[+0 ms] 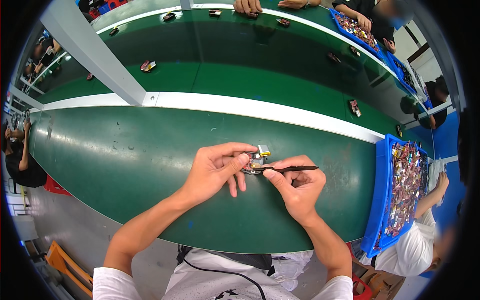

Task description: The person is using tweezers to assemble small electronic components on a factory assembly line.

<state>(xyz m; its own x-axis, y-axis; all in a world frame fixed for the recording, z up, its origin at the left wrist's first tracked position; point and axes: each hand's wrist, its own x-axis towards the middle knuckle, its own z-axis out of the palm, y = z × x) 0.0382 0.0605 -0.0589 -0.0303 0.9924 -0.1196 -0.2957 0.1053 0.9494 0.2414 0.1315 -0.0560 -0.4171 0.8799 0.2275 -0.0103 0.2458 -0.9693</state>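
Note:
Over the green work table, my left hand (220, 167) is closed round the left side of a small electronic device (256, 161) with an open casing. Red and black parts show inside it, and a small silver battery pouch with yellow tape (264, 150) sticks out at its far edge. My right hand (297, 185) pinches dark tweezers (295, 169), their tips pointing left at the device's near edge. Whether the tips touch the casing I cannot tell. Part of the device is hidden behind my left thumb and fingers.
A blue tray (377, 200) piled with small wired parts stands at the right table edge. Past a white rail (215, 106), a green conveyor belt (225, 82) carries several similar devices. A grey post (95, 55) rises at the left. Other people work across the belt and at both sides.

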